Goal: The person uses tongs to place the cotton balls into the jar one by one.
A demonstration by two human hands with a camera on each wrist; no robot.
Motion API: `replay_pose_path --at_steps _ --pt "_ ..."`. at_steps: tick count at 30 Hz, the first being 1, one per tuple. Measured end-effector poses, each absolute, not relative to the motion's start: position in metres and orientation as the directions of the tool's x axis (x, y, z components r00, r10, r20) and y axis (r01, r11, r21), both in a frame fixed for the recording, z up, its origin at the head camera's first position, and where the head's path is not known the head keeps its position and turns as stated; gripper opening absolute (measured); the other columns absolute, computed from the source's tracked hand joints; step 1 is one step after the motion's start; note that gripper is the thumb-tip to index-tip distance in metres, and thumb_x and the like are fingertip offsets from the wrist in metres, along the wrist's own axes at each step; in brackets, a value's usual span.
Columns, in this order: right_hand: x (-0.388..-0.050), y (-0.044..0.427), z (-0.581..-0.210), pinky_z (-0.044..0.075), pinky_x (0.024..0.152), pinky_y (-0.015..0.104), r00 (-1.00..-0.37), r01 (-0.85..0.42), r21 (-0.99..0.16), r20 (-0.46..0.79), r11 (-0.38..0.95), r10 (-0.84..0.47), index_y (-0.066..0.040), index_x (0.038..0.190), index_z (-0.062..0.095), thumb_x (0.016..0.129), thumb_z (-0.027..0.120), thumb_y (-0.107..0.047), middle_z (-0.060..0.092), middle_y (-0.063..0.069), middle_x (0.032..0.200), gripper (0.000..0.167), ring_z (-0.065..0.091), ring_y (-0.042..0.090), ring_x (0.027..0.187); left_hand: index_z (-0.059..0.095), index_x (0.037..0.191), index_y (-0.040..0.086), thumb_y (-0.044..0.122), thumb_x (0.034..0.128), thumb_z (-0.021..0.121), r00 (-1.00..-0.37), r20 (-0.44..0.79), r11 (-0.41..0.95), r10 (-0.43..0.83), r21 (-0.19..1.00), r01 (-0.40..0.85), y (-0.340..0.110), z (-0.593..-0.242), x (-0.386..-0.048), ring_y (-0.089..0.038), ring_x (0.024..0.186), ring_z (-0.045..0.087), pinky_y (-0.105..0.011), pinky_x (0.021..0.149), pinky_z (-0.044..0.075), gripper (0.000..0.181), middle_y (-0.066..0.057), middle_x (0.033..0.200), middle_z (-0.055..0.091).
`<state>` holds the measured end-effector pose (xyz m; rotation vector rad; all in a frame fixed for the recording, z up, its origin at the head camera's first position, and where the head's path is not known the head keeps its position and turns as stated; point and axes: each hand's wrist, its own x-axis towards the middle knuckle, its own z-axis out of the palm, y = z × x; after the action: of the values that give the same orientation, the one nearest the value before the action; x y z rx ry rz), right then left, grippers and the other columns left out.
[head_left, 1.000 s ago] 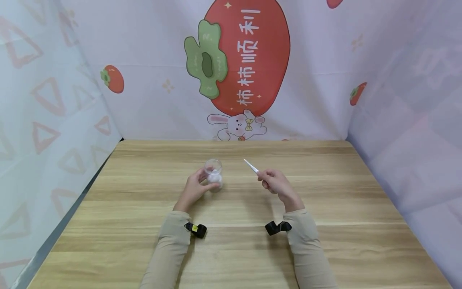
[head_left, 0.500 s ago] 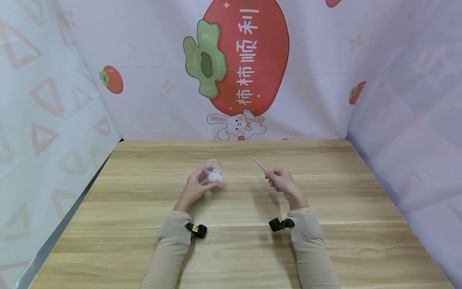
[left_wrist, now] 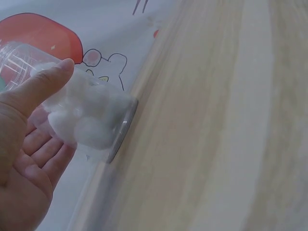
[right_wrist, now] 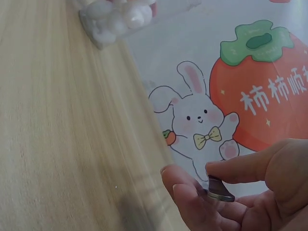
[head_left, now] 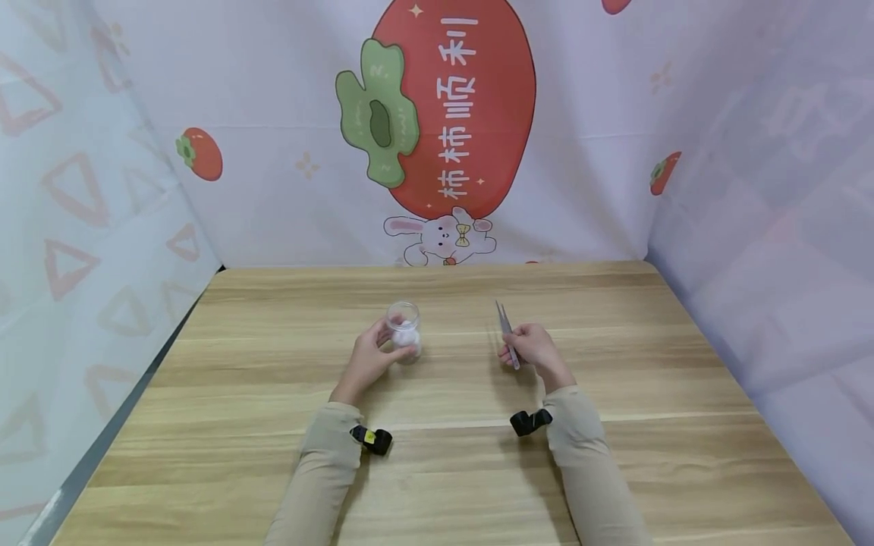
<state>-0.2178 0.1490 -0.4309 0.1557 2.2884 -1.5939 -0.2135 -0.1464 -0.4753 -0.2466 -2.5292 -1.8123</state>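
Note:
My left hand (head_left: pixel 367 362) holds a clear jar (head_left: pixel 403 312) upright on the table, thumb on one side and fingers round the other. White cotton balls (left_wrist: pixel 89 113) fill its lower part in the left wrist view. To the right, clear of the jar, my right hand (head_left: pixel 536 350) pinches silver tweezers (head_left: pixel 506 322) between thumb and fingers. Their two tips stand slightly apart and point toward the back wall, with nothing between them. Only the rear end of the tweezers (right_wrist: pixel 219 190) shows in the right wrist view.
The wooden table (head_left: pixel 437 470) ends at a back wall hung with a printed cloth (head_left: pixel 273 205). Cloth sheets also hang along the left and right sides. A black wrist camera (head_left: pixel 531 422) sits on each sleeve.
My right hand has moved right, away from the jar, and turned the tweezers so that both prongs show and the tips point backward. My left hand and the jar have stayed put.

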Motion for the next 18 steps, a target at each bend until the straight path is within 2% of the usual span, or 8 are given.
replay_pose_path --at_steps 5,10,14,18 --pt "-0.222 0.152 -0.434 0.060 0.058 0.020 -0.926 0.298 -0.880 -0.360 0.370 -0.112 0.011 0.099 0.051 0.099 0.047 -0.007 0.070 0.007 0.072 0.018 0.065 0.007 0.059 0.049 0.136 0.002 0.014 0.0747 0.082 -0.987 0.105 0.308 0.119 0.941 0.138 -0.146 -0.473 -0.213 -0.036 0.131 0.052 -0.045 0.118 0.040 0.070 -0.017 0.143 0.052" --pt "-0.224 0.154 -0.439 0.057 0.054 0.018 -0.918 0.330 -0.891 -0.379 0.312 -0.112 0.008 0.093 0.052 0.098 0.050 -0.006 0.068 0.004 0.068 0.015 0.064 0.008 0.058 0.050 0.136 0.003 0.015 0.0747 0.082 -0.987 0.113 0.324 0.116 0.935 0.145 -0.146 -0.474 -0.213 -0.034 0.130 0.054 -0.043 0.118 0.041 0.070 -0.017 0.142 0.054" --pt "-0.225 0.154 -0.444 0.053 0.051 0.016 -0.907 0.381 -0.876 -0.416 0.295 -0.062 0.008 0.094 0.058 0.095 0.056 -0.008 0.065 0.000 0.066 0.016 0.059 0.007 0.054 0.050 0.135 0.002 0.014 0.0747 0.082 -0.986 0.124 0.329 0.113 0.932 0.155 -0.146 -0.475 -0.213 -0.034 0.128 0.055 -0.043 0.117 0.042 0.069 -0.017 0.140 0.055" --pt "-0.227 0.152 -0.448 0.052 0.053 0.016 -0.895 0.418 -0.842 -0.446 0.341 -0.003 0.007 0.098 0.065 0.090 0.064 -0.011 0.059 -0.005 0.065 0.020 0.054 0.006 0.055 0.051 0.135 0.002 0.013 0.0747 0.082 -0.986 0.124 0.326 0.109 0.933 0.153 -0.146 -0.475 -0.212 -0.034 0.128 0.055 -0.043 0.117 0.042 0.069 -0.017 0.140 0.055"
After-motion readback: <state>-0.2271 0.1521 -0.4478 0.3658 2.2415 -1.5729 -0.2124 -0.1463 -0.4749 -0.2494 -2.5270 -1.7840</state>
